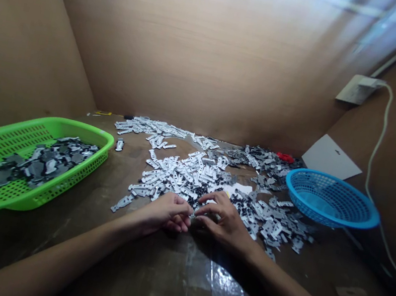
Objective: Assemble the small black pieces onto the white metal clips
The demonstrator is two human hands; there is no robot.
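My left hand (pixel 173 213) is closed, with thumb and fingertips pressed together over the tabletop. My right hand (pixel 223 220) faces it, its fingers curved and the tips of thumb and finger drawn together beside the left fingertips. Something small and pale sits between the two hands, too small to name. Just beyond them spreads a pile of flat silvery metal pieces (pixel 174 174), with small black parts (pixel 194 198) mixed in. Further metal pieces (pixel 276 223) lie to the right of my right hand.
A green basket (pixel 58 200) on the left holds grey metal pieces (pixel 44 162). At the right is a blue basket (pixel 326 220). Dark grey pieces (pixel 257 161) and a red item (pixel 285 157) lie farther back. A white card (pixel 328 158) and a cable (pixel 377 144) are near the right wall.
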